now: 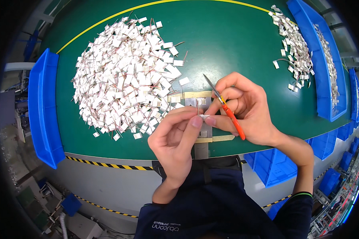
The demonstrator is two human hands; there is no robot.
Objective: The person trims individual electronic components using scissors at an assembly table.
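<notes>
My left hand [175, 137] is closed, thumb and forefinger pinching a small white wire connector [204, 116]. From the other side, the thumb and forefinger of my right hand [247, 109] meet the same connector. Tucked across my right fingers is a slim pointed tool [232, 119] with an orange handle, its dark metal tip pointing away to the far left; its exact kind is unclear. Just beyond my fingertips, another white connector [202, 102] sits on a grey metal fixture [189, 102] fixed to the table. Thin wires run from the held connector, partly hidden by my fingers.
A large heap of white wired connectors [123, 75] covers the left of the green table [219, 40]. At the far right lies a smaller pile [295, 51], beside a blue bin [313, 51] holding more. Another blue bin [46, 107] stands at the left edge. Beige tape [223, 138] borders the fixture.
</notes>
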